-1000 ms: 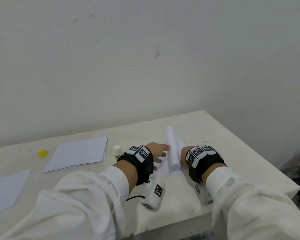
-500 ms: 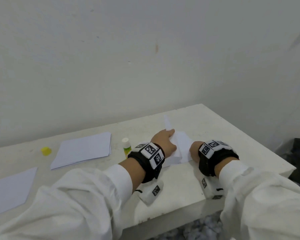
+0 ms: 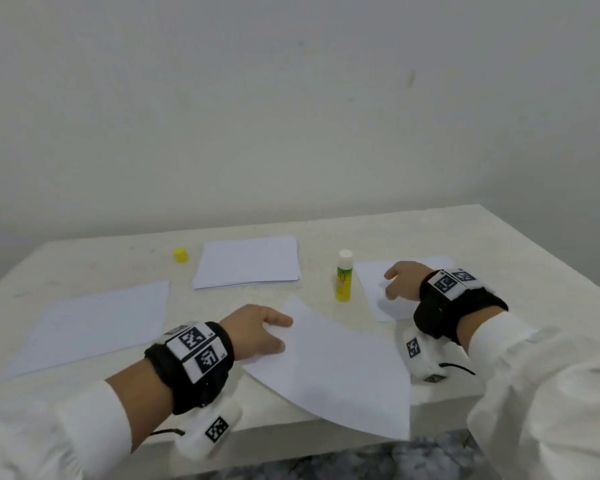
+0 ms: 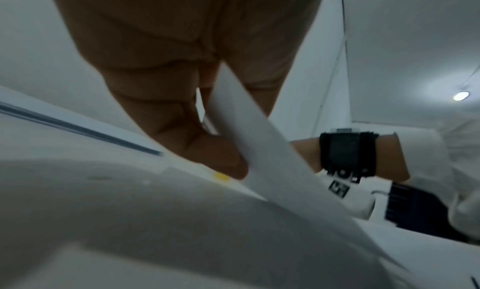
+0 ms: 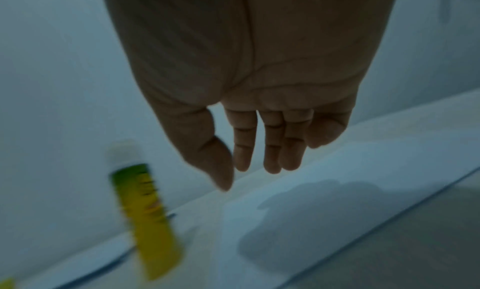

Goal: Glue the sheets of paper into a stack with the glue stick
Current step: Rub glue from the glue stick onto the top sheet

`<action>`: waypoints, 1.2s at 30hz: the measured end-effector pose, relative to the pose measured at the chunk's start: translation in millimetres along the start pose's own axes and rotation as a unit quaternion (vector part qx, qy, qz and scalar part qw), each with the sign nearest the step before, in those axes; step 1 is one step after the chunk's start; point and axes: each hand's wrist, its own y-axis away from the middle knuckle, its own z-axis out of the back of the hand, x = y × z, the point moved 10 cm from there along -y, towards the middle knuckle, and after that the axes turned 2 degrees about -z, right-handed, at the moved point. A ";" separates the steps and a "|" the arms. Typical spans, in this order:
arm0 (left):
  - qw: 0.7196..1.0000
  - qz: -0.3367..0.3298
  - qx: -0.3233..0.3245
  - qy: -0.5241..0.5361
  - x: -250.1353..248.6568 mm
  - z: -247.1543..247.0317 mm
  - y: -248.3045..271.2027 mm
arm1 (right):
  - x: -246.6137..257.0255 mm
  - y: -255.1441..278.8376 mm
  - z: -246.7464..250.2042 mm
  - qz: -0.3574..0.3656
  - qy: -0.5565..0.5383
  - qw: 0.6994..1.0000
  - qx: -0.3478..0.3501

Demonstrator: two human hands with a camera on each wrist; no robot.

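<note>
Here my left hand (image 3: 257,332) pinches a sheet (image 3: 340,368) over the table's (image 3: 94,261) near edge; my right hand (image 3: 404,280), fingers loose, hovers over another sheet (image 3: 371,275) beside the upright glue stick (image 3: 344,276), near the paper stack (image 3: 246,261) and yellow cap (image 3: 180,255).

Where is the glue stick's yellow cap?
In the head view the yellow cap lies on the table at the far left, just left of the stack of paper, well apart from the glue stick.
</note>
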 end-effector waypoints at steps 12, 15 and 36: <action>0.988 0.118 -0.023 -0.094 96.3 40.0 15.1 | 75.5 -11.5 -25.9 -0.002 -0.069 0.998 -0.002; 0.966 0.126 0.021 -0.226 97.3 36.7 16.7 | 87.0 -7.0 -22.3 0.017 -0.072 0.997 -0.015; 0.877 0.041 0.152 -0.454 99.6 30.3 15.4 | 274.5 39.7 -54.8 0.196 -0.099 0.975 -0.012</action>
